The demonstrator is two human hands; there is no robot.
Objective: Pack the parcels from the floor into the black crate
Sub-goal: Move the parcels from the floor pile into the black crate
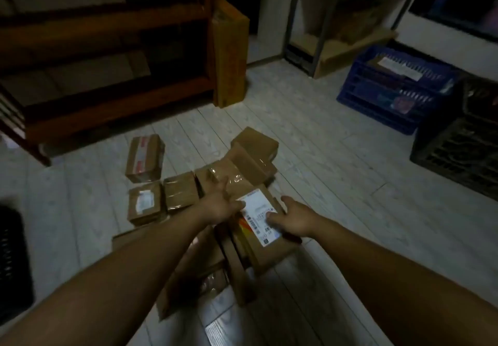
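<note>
Several brown cardboard parcels lie on the pale plank floor in front of me. My left hand (221, 205) and my right hand (292, 219) grip the two sides of one labelled parcel (258, 219), which has a white shipping label on top. Behind it lies a taped parcel (242, 167) with a smaller box (254, 141) beyond. To the left sit two small parcels (145, 205) (180, 192) and a red-taped one (145, 157). The black crate (458, 146) stands at the right edge, its inside hidden from here.
A blue crate (388, 89) holding a labelled parcel stands behind the black one. A tall yellow carton (229, 52) leans against a dark wooden shelf (107, 76) at the back left. A metal rack (328, 35) stands at the back. Another dark crate (13, 259) sits at the left edge.
</note>
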